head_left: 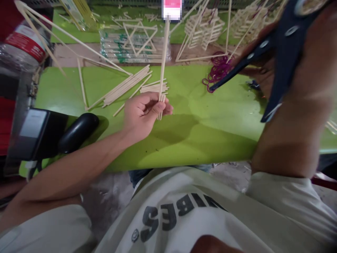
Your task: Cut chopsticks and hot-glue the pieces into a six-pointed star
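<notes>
Over the middle of the green board, my left hand (146, 112) pinches a small bunch of thin wooden sticks (163, 70), one much longer than the others and pointing away from me. Just beyond it lie a pile of short sticks (154, 87) and a bundle of longer sticks (127, 85). Raised at the right, close to the camera, my right hand (265, 70) is mostly hidden behind a dark tool like pliers or cutters (285, 59), its arms spread apart. Purple cord (219, 68) lies in loops beyond the tool's tip.
Stick frames (81, 82) stand at the left. Wrapped sticks (113, 45) and lattice stick pieces (204, 28) lie at the back. A black box (39, 133), a black rounded object (79, 133) and a plastic bottle (25, 44) are on the left.
</notes>
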Available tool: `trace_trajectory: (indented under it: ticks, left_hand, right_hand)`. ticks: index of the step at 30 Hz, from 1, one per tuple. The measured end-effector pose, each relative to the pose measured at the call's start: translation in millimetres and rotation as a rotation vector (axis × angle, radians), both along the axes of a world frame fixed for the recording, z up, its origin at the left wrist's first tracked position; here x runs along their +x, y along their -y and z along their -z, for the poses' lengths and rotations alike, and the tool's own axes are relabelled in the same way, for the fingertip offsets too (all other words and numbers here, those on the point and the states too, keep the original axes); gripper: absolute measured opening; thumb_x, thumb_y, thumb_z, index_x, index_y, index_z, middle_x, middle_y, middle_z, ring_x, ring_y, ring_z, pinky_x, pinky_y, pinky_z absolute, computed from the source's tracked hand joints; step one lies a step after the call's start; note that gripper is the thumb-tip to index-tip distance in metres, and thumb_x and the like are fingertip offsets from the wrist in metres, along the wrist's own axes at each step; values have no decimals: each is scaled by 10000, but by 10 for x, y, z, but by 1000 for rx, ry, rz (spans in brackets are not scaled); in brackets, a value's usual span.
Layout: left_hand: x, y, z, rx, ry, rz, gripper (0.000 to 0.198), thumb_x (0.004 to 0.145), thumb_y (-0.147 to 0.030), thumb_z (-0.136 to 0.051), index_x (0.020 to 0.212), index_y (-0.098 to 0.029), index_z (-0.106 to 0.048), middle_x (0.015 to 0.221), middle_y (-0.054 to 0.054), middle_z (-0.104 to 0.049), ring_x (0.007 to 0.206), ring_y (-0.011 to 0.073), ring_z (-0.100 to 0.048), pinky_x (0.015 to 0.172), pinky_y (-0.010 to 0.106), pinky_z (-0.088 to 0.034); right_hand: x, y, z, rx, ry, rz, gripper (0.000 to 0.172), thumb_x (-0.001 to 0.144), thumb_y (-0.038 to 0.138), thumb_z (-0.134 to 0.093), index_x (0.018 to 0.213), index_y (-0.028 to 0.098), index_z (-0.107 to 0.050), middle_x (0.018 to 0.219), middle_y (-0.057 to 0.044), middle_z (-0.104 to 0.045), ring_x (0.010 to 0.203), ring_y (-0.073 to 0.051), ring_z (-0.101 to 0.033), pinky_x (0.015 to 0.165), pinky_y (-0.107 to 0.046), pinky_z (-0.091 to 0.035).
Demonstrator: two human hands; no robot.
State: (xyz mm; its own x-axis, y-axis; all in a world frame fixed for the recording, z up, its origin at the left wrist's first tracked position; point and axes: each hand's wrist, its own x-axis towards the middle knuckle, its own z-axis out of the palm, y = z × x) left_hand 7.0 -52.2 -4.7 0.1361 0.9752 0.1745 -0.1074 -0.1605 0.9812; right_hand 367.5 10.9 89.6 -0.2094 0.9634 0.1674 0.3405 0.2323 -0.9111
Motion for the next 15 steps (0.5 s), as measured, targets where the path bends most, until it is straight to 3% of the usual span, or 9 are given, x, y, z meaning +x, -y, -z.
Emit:
trace_trajectory:
  ticks: [1,3,5,8,11,13,15]
  left_hand:
    - [2,-1,12,-8,1,-6,519,1040,-732,-1016,1080,-235,-872,957,74,-904,893,259,-933,851,413,-828]
    - [5,-1,33,-26,-3,-16,556,1019,-767,-1020,1073,-237,-863,946,66,-899,902,264,-936,858,417,-830]
    - [8,0,39,-40,-5,-19,588,998,-795,-1026,1054,-236,-854,933,59,-894,900,263,-934,859,419,-832]
    - [13,11,19,-31,-8,-27,602,1001,-809,-1015,1039,-233,-844,930,57,-890,894,258,-931,858,416,-833]
    - [12,25,-7,2,4,-38,567,1028,-774,-1010,1056,-230,-851,949,59,-895,888,252,-929,855,412,-831]
    - [3,29,-12,10,8,-41,537,1044,-746,-1008,1072,-231,-860,955,59,-895,890,252,-928,852,411,-829]
    - [-9,27,-6,3,-2,-44,532,1044,-745,-1008,1077,-234,-864,942,56,-889,887,254,-924,840,405,-823]
  right_hand:
    - [-161,87,-11,-115,-108,-23,734,1039,1045,-766,1246,348,-872,1316,-52,-908,1321,-480,-911,1017,-644,-758]
    - [-442,251,-2,-138,-199,-2,674,982,965,-922,1116,305,-913,1136,-47,-906,1092,-396,-941,972,-606,-782]
    - [-619,369,53,-153,-239,-1,626,933,889,-1021,1098,294,-917,1049,-48,-886,997,-335,-909,938,-539,-782]
    - [-649,431,178,-126,-230,-46,488,1028,755,-1015,1215,314,-923,1052,-46,-892,1022,-299,-882,965,-482,-763]
    - [-457,374,256,-136,-124,-124,323,1067,517,-1030,1302,325,-920,1219,-55,-923,1162,-320,-899,1052,-503,-764]
    - [-291,293,257,-231,-27,-221,447,983,401,-1072,1388,341,-892,1284,-55,-929,1221,-348,-906,1075,-533,-772]
    - [-162,205,229,-370,63,-340,641,889,407,-1114,1475,350,-860,1284,-69,-936,1218,-377,-911,1037,-547,-781]
